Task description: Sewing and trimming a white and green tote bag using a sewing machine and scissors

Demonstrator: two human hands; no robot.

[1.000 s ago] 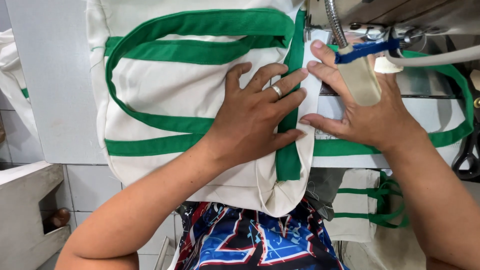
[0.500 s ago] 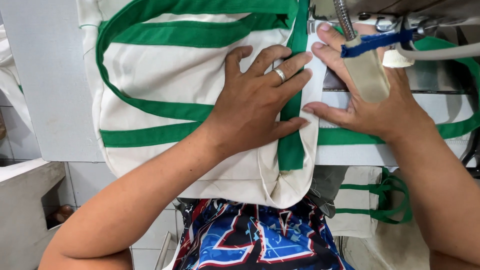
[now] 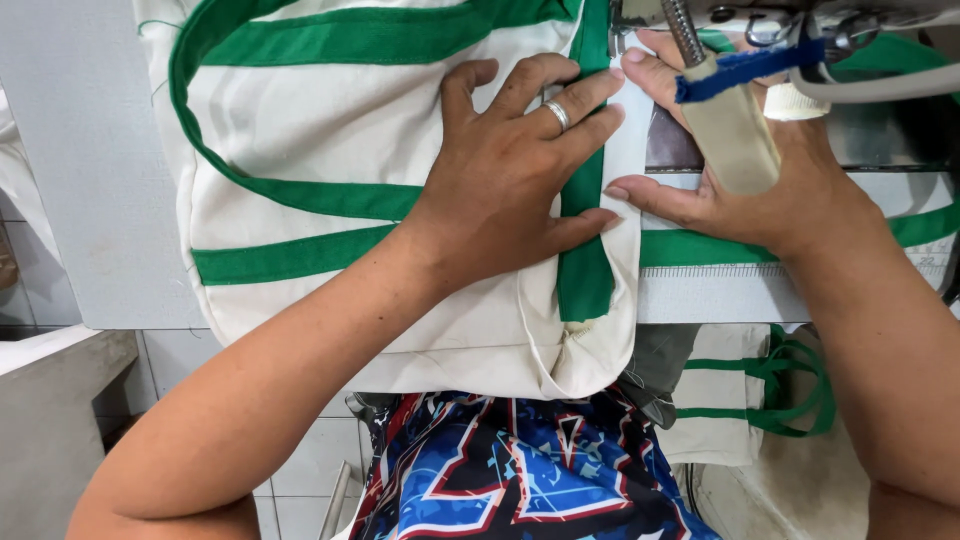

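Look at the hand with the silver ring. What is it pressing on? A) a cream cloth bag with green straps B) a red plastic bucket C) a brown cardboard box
A: the left hand lies flat, fingers spread, on the cream cloth bag with green straps, its fingertips reaching the bag's upright green strip.

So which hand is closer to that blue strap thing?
Right. The right hand lies directly under the blue strap. The left hand is off to its left, flat on the cream bag.
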